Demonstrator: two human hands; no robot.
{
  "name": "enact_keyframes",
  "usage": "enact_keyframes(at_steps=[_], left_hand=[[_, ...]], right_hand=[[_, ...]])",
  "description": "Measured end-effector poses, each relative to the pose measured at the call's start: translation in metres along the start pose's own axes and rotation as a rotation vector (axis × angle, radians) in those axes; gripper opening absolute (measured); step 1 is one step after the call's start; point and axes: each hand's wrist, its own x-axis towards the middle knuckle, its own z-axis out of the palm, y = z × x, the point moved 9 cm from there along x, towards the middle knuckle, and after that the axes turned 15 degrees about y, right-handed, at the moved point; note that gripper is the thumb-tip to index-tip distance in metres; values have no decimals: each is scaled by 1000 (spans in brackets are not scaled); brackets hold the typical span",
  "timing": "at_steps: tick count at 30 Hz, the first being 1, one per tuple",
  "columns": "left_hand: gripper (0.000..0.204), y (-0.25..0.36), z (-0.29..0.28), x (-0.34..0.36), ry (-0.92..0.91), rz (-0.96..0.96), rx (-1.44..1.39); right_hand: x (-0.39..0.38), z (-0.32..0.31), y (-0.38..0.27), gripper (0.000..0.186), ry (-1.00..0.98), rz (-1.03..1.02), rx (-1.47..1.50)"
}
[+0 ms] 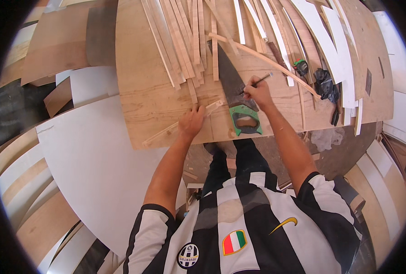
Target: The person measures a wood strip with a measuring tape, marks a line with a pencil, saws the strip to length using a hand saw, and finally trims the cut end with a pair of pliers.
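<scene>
My left hand (192,121) is closed on the near end of a short wooden strip (192,92), which points away toward a bundle of strips. Just under that hand, a thin pale strip (164,132) lies slantwise near the table's front edge. My right hand (259,94) grips a pencil (263,79), its far end sticking out up and to the right. Below this hand lies a handsaw, its dark blade (229,75) pointing away and its green and black handle (237,113) toward me. The pencil's tip is hidden by my fingers.
Long wooden strips (175,43) lie across the far half of the plywood table (141,102). A long stick (262,57) crosses diagonally. To the right are a tape measure (300,67), a black plastic bag (325,86) and white strips (340,50). Large boards (98,155) stand at left.
</scene>
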Motion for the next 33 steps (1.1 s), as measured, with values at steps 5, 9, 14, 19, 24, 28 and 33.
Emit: enact_keyframes(at_steps=[5,9,14,19,24,28,33], left_hand=[[35,-8,18,-5,-187,-120,-19],[37,-6,16,-2,-222,-112,-26],[36,-4,13,-1,-255,-122,-22],[36,-3,11,1,-246,-124,-30],[36,-3,11,0,-237,-129,-51],[36,-3,12,0,-167,-86,-25],[35,-1,7,2,-114,-58,-27]], right_hand=[[-52,48,18,3,-99,-158,-42],[-77,68,8,7,-82,-501,-114],[-79,64,9,9,-31,-575,-150],[-76,62,16,8,-46,-555,-135],[-78,63,14,10,-70,-514,-157],[-78,64,11,12,-78,-540,-130],[-77,65,13,12,-93,-547,-129]])
